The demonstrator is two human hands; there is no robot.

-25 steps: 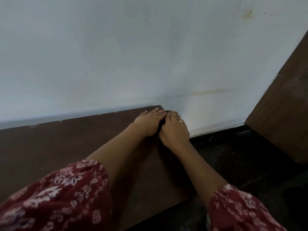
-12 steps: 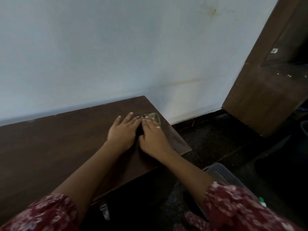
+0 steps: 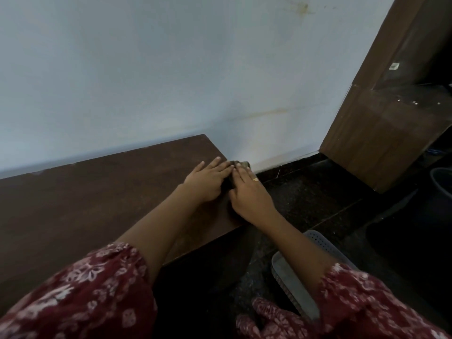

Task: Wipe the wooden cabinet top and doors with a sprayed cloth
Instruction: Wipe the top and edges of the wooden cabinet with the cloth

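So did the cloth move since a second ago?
Yes. The cloth under the left hand and right hand slid along the right edge of the cabinet top, from the back corner by the wall toward the person.

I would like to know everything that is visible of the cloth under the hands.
Little of the cloth shows: a dark greyish bunch past the fingertips and a dark strip between the hands. It looks soft and crumpled. It lies on the cabinet top at its right edge. The left hand and the right hand press on it side by side with straight fingers and cover most of it. Whether it is wet cannot be told.
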